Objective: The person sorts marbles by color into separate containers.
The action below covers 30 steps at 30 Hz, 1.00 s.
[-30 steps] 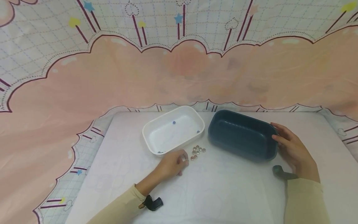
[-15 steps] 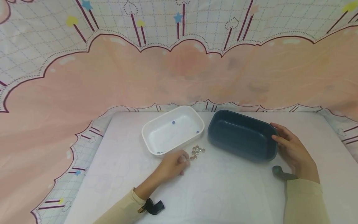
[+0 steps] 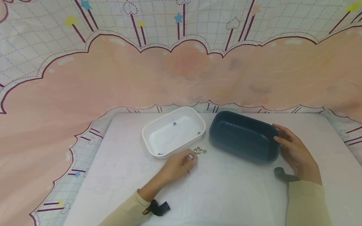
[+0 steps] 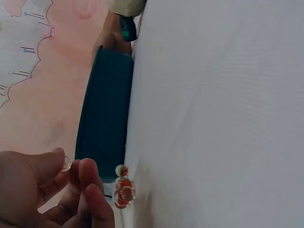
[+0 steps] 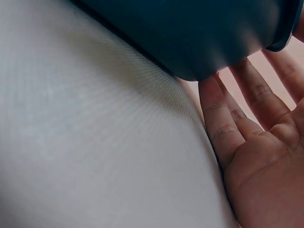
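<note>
In the head view my left hand [image 3: 176, 167] is over the table beside a small cluster of glass marbles [image 3: 201, 150]. The left wrist view shows its thumb and index finger pinching one clear marble [image 4: 67, 164]. More marbles with orange inside [image 4: 125, 192] lie on the table past the fingertips. My right hand [image 3: 299, 153] holds the right end of a dark blue basin [image 3: 243, 138], thumb over the rim. Its other fingers [image 5: 221, 114] press against the outer wall in the right wrist view.
A white basin [image 3: 178, 135] stands left of the dark one, behind my left hand. Several small blue balls [image 3: 174, 123] are in it. White cloth covers the table [image 3: 226, 194]; a patterned curtain [image 3: 181, 78] hangs behind.
My left hand has moved slightly right, further over the marbles, and covers some seen before. My right hand and the dark blue basin keep their place.
</note>
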Motion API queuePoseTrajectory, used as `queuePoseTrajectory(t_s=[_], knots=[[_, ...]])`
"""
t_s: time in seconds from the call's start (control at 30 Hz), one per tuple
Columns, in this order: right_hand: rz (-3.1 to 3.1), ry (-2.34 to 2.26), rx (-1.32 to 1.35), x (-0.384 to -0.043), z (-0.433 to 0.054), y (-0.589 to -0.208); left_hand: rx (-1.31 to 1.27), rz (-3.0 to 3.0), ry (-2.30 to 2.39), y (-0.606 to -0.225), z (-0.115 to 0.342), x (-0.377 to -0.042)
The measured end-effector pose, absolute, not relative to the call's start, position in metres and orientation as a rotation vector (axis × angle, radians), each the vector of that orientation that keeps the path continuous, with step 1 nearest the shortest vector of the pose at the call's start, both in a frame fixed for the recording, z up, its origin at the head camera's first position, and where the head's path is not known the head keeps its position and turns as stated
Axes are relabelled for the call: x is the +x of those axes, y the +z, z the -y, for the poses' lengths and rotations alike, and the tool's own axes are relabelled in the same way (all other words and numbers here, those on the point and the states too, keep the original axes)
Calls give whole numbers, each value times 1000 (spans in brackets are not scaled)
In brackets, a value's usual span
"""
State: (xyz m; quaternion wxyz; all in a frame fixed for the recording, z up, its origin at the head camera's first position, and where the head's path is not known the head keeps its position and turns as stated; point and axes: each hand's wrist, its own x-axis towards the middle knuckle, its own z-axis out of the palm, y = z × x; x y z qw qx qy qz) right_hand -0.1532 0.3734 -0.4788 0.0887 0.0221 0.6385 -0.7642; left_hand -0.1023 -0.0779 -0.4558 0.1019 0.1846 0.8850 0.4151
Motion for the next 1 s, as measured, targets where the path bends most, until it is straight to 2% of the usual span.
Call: queuePoseTrajectory(t_s=[0.57,1.0], knots=[[-1875,-2321,-21,-150,-375,-482,680,-2806,1315,-426,35,-122],[-1881,-2290,21,-152,-374,-482,681,-3146,1158,-417,3,-140]])
